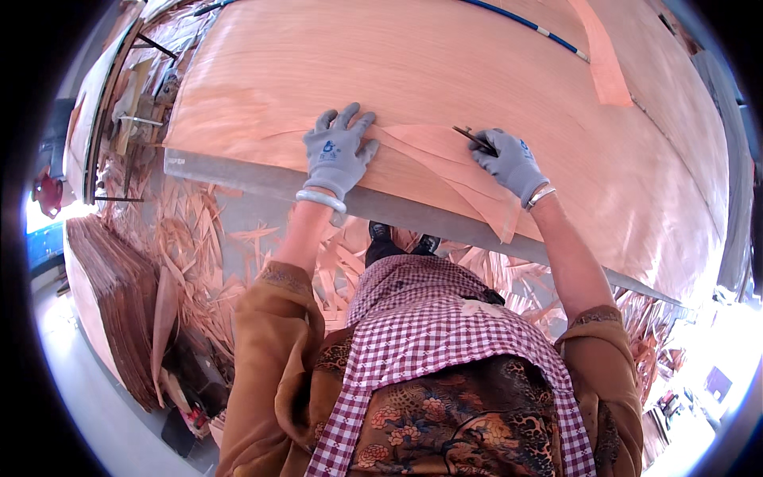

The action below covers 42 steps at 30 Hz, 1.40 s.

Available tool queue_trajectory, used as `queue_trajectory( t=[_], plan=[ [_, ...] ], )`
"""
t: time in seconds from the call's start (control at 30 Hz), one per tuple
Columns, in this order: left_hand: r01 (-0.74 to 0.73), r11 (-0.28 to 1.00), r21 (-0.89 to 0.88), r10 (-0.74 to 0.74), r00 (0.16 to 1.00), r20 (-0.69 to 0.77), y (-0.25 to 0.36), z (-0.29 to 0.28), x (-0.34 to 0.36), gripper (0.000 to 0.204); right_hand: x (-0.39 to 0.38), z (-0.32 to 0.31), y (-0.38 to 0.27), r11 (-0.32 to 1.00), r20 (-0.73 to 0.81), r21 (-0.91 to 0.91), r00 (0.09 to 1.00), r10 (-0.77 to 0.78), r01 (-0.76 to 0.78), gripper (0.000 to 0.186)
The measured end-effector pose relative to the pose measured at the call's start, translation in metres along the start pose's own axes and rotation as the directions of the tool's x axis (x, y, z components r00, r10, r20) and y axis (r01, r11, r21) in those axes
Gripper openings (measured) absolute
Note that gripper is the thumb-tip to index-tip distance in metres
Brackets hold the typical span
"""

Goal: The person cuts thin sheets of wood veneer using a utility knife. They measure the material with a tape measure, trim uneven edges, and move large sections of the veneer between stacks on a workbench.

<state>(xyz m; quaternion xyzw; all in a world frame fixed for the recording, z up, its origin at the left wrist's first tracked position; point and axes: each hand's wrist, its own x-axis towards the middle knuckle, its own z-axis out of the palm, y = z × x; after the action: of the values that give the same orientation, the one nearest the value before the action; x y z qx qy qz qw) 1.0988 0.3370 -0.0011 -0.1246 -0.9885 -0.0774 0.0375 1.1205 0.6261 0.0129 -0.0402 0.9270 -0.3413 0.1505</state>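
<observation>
A broad pinkish wood veneer sheet (pixel 262 79) covers the work surface before me. My left hand (pixel 338 151), in a grey glove, presses flat on it near the front edge with fingers spread. My right hand (pixel 509 163), gloved alike, is closed round a slim dark knife (pixel 474 139) whose tip points to the left, over the sheet. Between the hands lies a loose, tapering veneer strip (pixel 445 171); its pointed end hangs over the grey front edge (pixel 238 171) of the surface.
Another veneer strip (pixel 602 67) lies at the far right beside a blue pole with white bands (pixel 524 24). Veneer scraps (pixel 191 246) litter the floor round my feet. A tall stack of sheets (pixel 119 310) stands at the left, below a rack (pixel 99 119).
</observation>
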Motion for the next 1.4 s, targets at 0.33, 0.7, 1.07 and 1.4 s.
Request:
queue_trajectory(
  t=[0.33, 0.7, 1.07, 1.4],
  plan=[
    [-0.125, 0.992, -0.011, 0.118, 0.962, -0.248, -0.017, -0.036, -0.027, 0.008, 0.003, -0.004, 0.004, 0.998, 0.054, 0.061, 0.998, -0.010, 0.006, 0.018],
    [0.349, 0.721, 0.598, -0.641, 0.663, 0.387, -0.256, -0.096, -0.188, 0.022, -0.007, -0.002, -0.003, 0.994, -0.046, -0.104, 0.999, -0.028, 0.023, 0.019],
    [-0.537, 0.769, -0.347, 0.607, 0.783, 0.135, -0.114, -0.080, -0.032, 0.027, -0.225, 0.059, -0.063, 0.570, 0.476, 0.672, 0.865, 0.158, -0.473, 0.037],
    [-0.711, 0.527, -0.466, 0.818, 0.574, 0.049, -0.052, -0.066, 0.011, 0.028, -0.297, 0.113, -0.083, 0.613, 0.389, 0.661, 0.896, 0.215, -0.433, 0.038]
  ],
)
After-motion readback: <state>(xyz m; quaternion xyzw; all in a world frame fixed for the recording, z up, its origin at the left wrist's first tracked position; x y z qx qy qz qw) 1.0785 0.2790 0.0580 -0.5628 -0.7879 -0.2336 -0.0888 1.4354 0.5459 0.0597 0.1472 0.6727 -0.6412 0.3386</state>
